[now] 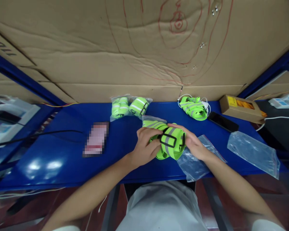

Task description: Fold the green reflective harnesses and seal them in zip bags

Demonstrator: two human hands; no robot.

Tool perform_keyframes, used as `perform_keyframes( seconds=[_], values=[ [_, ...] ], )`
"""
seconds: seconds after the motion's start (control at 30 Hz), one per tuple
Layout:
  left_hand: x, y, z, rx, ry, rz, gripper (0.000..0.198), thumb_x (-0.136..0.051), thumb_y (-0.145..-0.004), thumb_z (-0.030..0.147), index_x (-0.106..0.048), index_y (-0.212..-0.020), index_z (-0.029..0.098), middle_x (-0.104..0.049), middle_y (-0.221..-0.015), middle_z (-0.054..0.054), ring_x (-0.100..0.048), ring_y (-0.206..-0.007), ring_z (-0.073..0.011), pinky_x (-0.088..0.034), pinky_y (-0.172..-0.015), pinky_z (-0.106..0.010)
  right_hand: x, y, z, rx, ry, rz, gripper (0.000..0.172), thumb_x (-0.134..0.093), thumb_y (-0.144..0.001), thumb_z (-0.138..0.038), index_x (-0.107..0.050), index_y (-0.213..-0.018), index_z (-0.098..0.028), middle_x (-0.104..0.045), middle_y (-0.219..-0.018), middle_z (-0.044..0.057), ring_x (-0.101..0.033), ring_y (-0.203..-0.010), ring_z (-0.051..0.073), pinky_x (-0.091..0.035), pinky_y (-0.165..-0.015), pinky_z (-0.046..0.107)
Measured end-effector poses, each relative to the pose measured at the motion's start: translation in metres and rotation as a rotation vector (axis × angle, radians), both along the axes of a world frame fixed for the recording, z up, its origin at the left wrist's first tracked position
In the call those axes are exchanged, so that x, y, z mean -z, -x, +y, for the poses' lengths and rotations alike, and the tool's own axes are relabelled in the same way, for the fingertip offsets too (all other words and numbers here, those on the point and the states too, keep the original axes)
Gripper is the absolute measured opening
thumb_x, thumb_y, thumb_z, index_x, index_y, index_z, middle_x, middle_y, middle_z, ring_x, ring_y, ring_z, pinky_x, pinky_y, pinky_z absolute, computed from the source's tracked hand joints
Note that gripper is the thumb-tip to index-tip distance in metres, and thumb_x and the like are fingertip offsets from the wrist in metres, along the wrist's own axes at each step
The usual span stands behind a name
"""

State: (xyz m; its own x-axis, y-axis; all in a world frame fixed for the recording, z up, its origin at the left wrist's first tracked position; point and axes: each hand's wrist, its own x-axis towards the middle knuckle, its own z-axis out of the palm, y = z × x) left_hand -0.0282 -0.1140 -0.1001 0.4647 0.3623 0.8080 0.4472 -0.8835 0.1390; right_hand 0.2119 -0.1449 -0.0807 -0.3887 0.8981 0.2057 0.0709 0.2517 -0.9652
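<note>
A rolled neon-green reflective strap (pixel 171 147) with grey stripes and a black buckle sits between both my hands above the blue table (pixel 62 160). My left hand (pixel 144 148) grips its left side with curled fingers. My right hand (pixel 195 144) wraps around its right side. Under my right hand lies a clear plastic bag (pixel 195 162). Another bagged green strap (pixel 153 123) lies just behind my hands.
Two bagged green straps (pixel 130 106) lie at the back centre, and a loose one (pixel 194 107) at the back right. A black phone (pixel 223 122), a cardboard box (pixel 242 108), an empty clear bag (pixel 254 152) and a blurred card (pixel 96 139) also lie on the table. A cardboard wall (pixel 135 48) stands behind.
</note>
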Motion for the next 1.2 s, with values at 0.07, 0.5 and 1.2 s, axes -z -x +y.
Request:
perform_keyframes(
  seconds=[0.07,0.5,1.2],
  values=[
    [0.001,-0.001,0.000,-0.017,0.012,0.062,0.013,-0.057,-0.088,0.014,-0.060,-0.085,0.026,-0.071,-0.114,-0.005,-0.064,-0.109,-0.0242,-0.048,-0.094,-0.045,-0.004,0.001,0.001,0.000,0.138,0.065,0.063,-0.057,-0.093,-0.067,-0.054,-0.145,-0.031,-0.058,-0.146,0.005,-0.054,-0.135,0.030,-0.046,-0.109,0.041],
    [-0.011,0.006,0.000,0.168,0.167,-0.265,0.047,-0.068,-0.082,0.021,-0.054,-0.127,0.021,-0.054,-0.133,-0.016,-0.055,-0.125,-0.0318,-0.049,-0.102,-0.050,-0.014,-0.007,0.001,0.273,-0.258,-0.280,0.038,-0.067,-0.089,-0.026,-0.059,-0.125,-0.028,-0.070,-0.107,0.002,-0.068,-0.084,0.020,-0.055,-0.069,0.029],
    [-0.029,0.006,0.012,0.552,1.610,-0.602,0.044,-0.086,-0.073,0.043,-0.076,-0.104,0.014,-0.078,-0.101,-0.009,-0.072,-0.098,-0.0280,-0.054,-0.089,-0.036,-0.011,0.011,0.012,0.308,-1.552,-0.877,0.021,-0.071,-0.090,-0.015,-0.073,-0.099,-0.034,-0.076,-0.120,-0.007,-0.059,-0.123,0.015,-0.025,-0.117,0.041]
  ],
)
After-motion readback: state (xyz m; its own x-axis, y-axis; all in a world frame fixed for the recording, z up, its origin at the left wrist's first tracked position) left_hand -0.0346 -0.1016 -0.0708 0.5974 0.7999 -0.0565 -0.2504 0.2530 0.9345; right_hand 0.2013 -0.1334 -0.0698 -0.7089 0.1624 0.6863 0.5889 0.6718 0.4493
